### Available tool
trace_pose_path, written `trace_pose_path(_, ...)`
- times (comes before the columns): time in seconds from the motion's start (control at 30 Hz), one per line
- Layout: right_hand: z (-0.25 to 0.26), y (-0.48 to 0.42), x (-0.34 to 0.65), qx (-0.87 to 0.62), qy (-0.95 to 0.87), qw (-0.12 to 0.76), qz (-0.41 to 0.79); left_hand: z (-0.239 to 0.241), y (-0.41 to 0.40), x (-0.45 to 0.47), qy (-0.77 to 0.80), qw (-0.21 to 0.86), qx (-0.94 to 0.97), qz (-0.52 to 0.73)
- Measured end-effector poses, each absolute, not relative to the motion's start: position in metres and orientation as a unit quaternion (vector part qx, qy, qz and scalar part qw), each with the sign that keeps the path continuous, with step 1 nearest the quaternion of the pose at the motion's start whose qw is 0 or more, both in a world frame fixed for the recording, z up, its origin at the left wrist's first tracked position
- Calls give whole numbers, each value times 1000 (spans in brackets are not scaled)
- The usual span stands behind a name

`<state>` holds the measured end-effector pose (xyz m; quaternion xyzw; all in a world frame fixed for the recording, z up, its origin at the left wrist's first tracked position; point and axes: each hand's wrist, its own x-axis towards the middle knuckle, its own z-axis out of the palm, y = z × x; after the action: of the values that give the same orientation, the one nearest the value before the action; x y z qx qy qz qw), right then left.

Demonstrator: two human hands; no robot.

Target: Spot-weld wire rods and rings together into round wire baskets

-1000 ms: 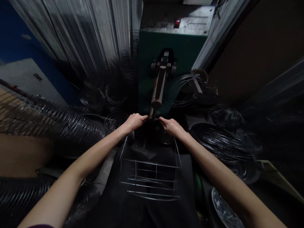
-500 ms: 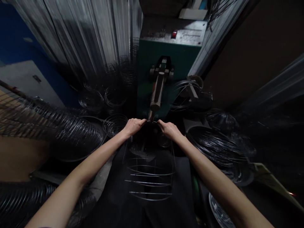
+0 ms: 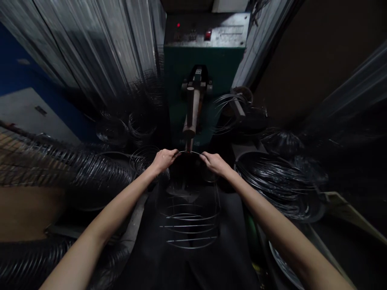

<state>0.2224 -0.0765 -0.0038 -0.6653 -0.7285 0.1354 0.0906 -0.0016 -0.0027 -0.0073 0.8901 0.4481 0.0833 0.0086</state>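
Note:
Both my hands grip the top ring of a round wire basket frame point(image 3: 190, 225) that hangs towards my lap. My left hand point(image 3: 163, 159) is closed on the ring's left side. My right hand point(image 3: 214, 162) is closed on its right side. Between them the ring sits just under the tip of the brown arm point(image 3: 191, 117) of a green welding machine point(image 3: 202, 68). The frame's lower rings and upright wires show below my wrists.
Stacks of dark wire rings lie at the left point(image 3: 90, 173) and right point(image 3: 281, 181), with more loops point(image 3: 133, 125) beside the machine. Corrugated metal sheeting point(image 3: 99, 48) stands behind. A round tray point(image 3: 284, 266) sits low at the right.
The wire frame has turned in my hands, its side wires shifting, while both hands stay closed on the top ring under the machine's arm. The view has drifted slightly.

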Motion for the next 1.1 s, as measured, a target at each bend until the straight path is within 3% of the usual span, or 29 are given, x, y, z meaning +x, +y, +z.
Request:
trace_pose_path(0.4, -5, -78, 221, -684, -714, 93, 121, -15, 2, -7, 427, 49, 892, 137)
trace_pose_path(0.6, -8, -88, 230, -666, -700, 156, 204, -8, -2, -2, 423, 68, 894, 128)
trace_pose_path(0.7, -17, -102, 232, -694, -676, 123, 217, -3, -5, 2, 439, 102, 882, 135)
trace_pose_path(0.87, -30, -136, 225, -710, -672, 125, 168, -6, -33, -37, 397, 384, 798, 242)
trace_pose_path(1.0, -31, -159, 226, -734, -633, 203, 140, -51, -113, -89, 474, 604, 511, 387)
trace_pose_path(1.1, -31, -169, 229, -742, -603, 259, 136, -93, -173, -104, 473, 760, 306, 322)
